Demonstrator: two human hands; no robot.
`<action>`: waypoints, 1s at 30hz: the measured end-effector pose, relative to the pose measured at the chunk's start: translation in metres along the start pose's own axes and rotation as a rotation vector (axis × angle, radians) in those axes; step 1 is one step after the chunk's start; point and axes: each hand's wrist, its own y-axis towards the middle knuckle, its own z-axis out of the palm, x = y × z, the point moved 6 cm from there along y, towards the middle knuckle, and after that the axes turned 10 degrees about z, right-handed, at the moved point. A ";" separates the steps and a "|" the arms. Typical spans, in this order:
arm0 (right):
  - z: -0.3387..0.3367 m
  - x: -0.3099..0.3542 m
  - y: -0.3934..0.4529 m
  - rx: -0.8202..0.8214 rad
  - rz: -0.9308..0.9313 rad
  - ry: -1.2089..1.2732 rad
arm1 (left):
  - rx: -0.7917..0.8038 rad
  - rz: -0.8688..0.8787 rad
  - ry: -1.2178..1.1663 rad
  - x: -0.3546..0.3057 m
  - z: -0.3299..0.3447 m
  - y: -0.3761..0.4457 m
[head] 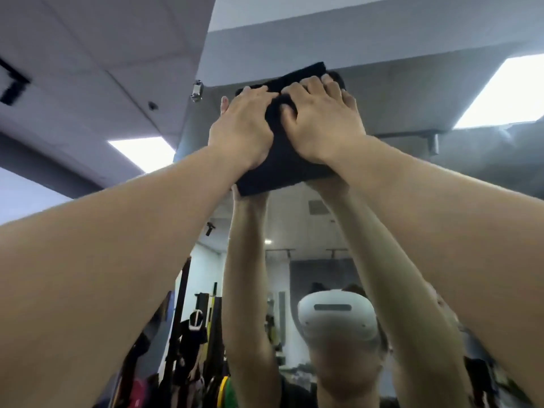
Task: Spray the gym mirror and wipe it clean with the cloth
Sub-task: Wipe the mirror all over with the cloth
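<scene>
We have both arms stretched overhead, pressing the cloth (282, 160) flat against the mirror (394, 107) near its top edge. The cloth is dark, soft, folded into a thick rectangle with slightly rumpled corners. The left hand (244, 131) lies on its left half, fingers extended and close together, palm down on the fabric. The right hand (321, 125) sits just beside it on the right half, fingers spread and a little bent at the knuckles, tips pressing into the cloth; the two hands nearly touch at the thumbs.

The cloth's upper edge is near the line where the glass meets the ceiling (88, 54), so little room is left above. To the left, the mirror's vertical edge runs close by, marked by a small metal clip (197, 90). To the right and below, smooth glass stretches wide.

The mirror is flat and glossy, reflecting our raised forearms, a white rounded headset (335, 316), bright rectangular light panels (141, 151) and blurred gym gear (212, 343) lower down. The ceiling is matte, pale, with straight panel seams.
</scene>
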 end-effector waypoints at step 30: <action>0.034 0.082 -0.288 0.195 -0.144 0.079 | -0.001 -0.251 -0.056 -0.011 -0.036 -0.328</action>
